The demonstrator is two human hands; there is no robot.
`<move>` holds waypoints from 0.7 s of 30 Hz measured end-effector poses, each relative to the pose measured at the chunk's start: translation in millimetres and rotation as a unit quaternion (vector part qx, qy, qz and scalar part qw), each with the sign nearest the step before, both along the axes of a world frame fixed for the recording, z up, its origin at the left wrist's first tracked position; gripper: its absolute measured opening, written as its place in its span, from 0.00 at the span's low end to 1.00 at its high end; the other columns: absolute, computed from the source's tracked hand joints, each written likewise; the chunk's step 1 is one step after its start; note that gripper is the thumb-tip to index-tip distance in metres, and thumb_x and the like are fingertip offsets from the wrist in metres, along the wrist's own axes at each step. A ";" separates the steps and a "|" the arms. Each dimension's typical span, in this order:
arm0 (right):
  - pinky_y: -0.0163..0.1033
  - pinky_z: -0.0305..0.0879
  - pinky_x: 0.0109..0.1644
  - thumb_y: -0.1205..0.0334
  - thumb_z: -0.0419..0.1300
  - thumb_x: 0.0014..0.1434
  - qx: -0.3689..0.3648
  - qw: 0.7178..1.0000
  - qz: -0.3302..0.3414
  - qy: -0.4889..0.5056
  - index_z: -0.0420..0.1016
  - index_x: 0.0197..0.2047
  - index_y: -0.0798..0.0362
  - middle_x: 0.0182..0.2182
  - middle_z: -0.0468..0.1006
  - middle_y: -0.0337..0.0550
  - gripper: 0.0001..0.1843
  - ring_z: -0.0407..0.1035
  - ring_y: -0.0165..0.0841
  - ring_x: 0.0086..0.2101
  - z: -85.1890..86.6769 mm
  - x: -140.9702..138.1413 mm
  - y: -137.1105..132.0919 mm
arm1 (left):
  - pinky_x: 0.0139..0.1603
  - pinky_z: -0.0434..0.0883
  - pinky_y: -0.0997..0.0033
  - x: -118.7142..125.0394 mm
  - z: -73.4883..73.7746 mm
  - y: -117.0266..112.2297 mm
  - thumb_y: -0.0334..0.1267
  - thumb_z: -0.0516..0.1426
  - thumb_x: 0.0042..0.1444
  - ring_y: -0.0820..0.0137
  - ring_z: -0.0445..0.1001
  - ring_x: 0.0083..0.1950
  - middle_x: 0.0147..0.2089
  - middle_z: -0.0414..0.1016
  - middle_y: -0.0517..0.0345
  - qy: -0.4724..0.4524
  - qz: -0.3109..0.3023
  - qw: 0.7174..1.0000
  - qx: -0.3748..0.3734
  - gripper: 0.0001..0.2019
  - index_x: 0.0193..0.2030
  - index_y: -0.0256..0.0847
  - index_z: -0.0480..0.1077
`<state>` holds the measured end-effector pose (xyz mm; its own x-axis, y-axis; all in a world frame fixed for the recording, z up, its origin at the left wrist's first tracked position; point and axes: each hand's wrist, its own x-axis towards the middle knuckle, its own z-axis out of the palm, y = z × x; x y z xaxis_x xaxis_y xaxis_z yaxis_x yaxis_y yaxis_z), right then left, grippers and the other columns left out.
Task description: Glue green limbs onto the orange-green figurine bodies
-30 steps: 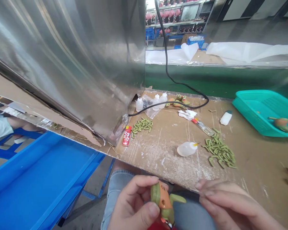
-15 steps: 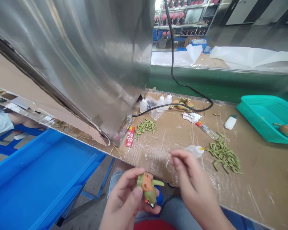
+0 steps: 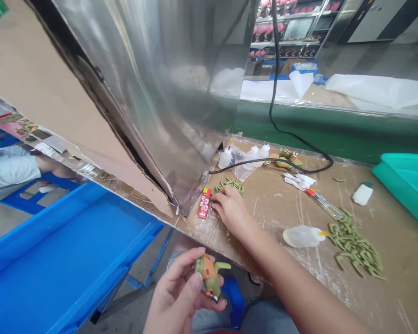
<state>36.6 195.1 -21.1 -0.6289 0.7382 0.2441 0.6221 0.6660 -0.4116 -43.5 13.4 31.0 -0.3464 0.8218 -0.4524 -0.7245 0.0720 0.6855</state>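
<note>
My left hand [image 3: 181,287] is closed around a small figurine [image 3: 209,273] with a green and orange body, held in front of the table edge. A thin green limb sticks out from its side. My right hand [image 3: 231,211] reaches across the table, its fingertips bunched just right of a red packet [image 3: 204,203]. Whether something is between those fingertips is hidden. Directly behind this hand lies a small heap of green curved pieces [image 3: 234,184]. A larger pile of such green pieces [image 3: 357,246] is on the right, near a translucent squeeze bottle [image 3: 302,235] with a yellow tip.
White bottles [image 3: 254,155] and more figurines [image 3: 287,157] stand at the back, crossed by a black cable [image 3: 299,168]. A metal panel [image 3: 181,93] rises on the left. A blue tray [image 3: 73,250] is at the left, a turquoise basket [image 3: 407,181] at the right.
My right hand has moved left and forward from the table's front edge to the red packet and small green heap. My left hand still holds the figurine. The view has shifted left.
</note>
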 end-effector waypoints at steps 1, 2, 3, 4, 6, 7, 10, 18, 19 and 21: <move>0.45 0.66 0.45 0.65 0.59 0.59 0.001 1.000 0.003 -0.006 0.71 0.38 0.55 0.38 0.71 0.41 0.04 0.66 0.35 0.41 0.3 0.5 0.9 | 0.23 0.80 0.63 -1.0 -0.4 0.1 0.32 0.67 0.43 0.61 0.79 0.30 0.34 0.83 0.54 0.000 0.003 1.000 -0.001 0.11 0.36 0.42 0.79; 0.46 0.66 0.45 0.64 0.59 0.59 0.001 1.000 0.005 -0.010 0.71 0.37 0.56 0.39 0.71 0.41 0.04 0.66 0.35 0.41 0.7 1.3 0.9 | 0.23 0.80 0.63 -1.6 -0.9 0.2 0.33 0.67 0.43 0.61 0.80 0.30 0.34 0.83 0.54 0.000 0.003 1.000 -0.002 0.11 0.36 0.42 0.79; 0.46 0.66 0.45 0.64 0.59 0.59 0.002 1.000 0.009 -0.014 0.71 0.37 0.56 0.39 0.71 0.41 0.04 0.66 0.35 0.42 1.3 2.1 0.1 | 0.23 0.80 0.63 -2.0 -1.5 0.5 0.33 0.67 0.43 0.60 0.80 0.30 0.34 0.83 0.54 0.000 0.003 1.000 -0.002 0.11 0.37 0.42 0.79; 0.45 0.66 0.45 0.64 0.59 0.59 0.002 1.000 0.014 -0.016 0.70 0.36 0.56 0.38 0.71 0.41 0.04 0.66 0.35 0.42 1.7 2.8 -1.4 | 0.24 0.80 0.64 -2.0 -2.1 0.9 0.34 0.67 0.43 0.60 0.80 0.31 0.33 0.83 0.54 0.001 0.003 1.000 -0.002 0.11 0.37 0.42 0.78; 0.44 0.66 0.44 0.65 0.58 0.60 0.000 1.000 0.026 -0.017 0.70 0.35 0.56 0.37 0.71 0.40 0.04 0.67 0.34 0.41 1.3 3.9 -5.6 | 0.23 0.80 0.64 -1.4 -3.2 2.1 0.34 0.67 0.42 0.60 0.80 0.31 0.32 0.83 0.54 0.003 0.002 1.000 -0.005 0.12 0.37 0.42 0.78; 0.44 0.66 0.43 0.65 0.58 0.60 -0.002 0.999 0.031 -0.014 0.70 0.34 0.56 0.36 0.72 0.40 0.03 0.67 0.34 0.40 0.2 4.4 -7.8 | 0.23 0.80 0.64 -0.7 -3.7 2.7 0.34 0.67 0.42 0.60 0.80 0.31 0.32 0.82 0.55 0.004 0.003 1.000 -0.007 0.12 0.36 0.42 0.78; 0.43 0.67 0.42 0.66 0.56 0.61 -0.009 0.999 0.035 0.002 0.70 0.36 0.56 0.35 0.72 0.39 0.03 0.68 0.33 0.38 -5.3 6.4 -12.5 | 0.23 0.80 0.63 1.8 -5.1 4.0 0.33 0.67 0.42 0.60 0.80 0.30 0.31 0.82 0.55 0.009 0.004 1.000 -0.010 0.11 0.36 0.42 0.78; 0.45 0.67 0.44 0.68 0.56 0.62 -0.030 0.999 0.034 0.019 0.71 0.40 0.55 0.37 0.72 0.40 0.04 0.68 0.34 0.40 -6.5 13.4 -15.0 | 0.23 0.80 0.65 8.3 -6.5 4.4 0.34 0.66 0.44 0.60 0.80 0.31 0.30 0.81 0.54 0.022 -0.004 1.000 -0.009 0.10 0.37 0.40 0.78; 0.44 0.67 0.44 0.68 0.56 0.62 -0.035 0.999 0.028 0.022 0.71 0.39 0.56 0.36 0.72 0.40 0.03 0.68 0.33 0.39 -5.7 14.5 -14.8 | 0.23 0.80 0.65 8.7 -6.3 4.6 0.34 0.66 0.44 0.60 0.80 0.31 0.30 0.81 0.55 0.024 -0.006 1.000 -0.008 0.10 0.37 0.40 0.78; 0.44 0.67 0.43 0.67 0.56 0.61 -0.046 0.998 0.015 0.030 0.71 0.38 0.56 0.35 0.72 0.39 0.03 0.68 0.33 0.38 -5.2 16.9 -13.3 | 0.23 0.80 0.66 9.7 -5.8 5.0 0.34 0.66 0.45 0.60 0.80 0.31 0.30 0.81 0.55 0.026 -0.010 1.000 -0.007 0.10 0.37 0.40 0.78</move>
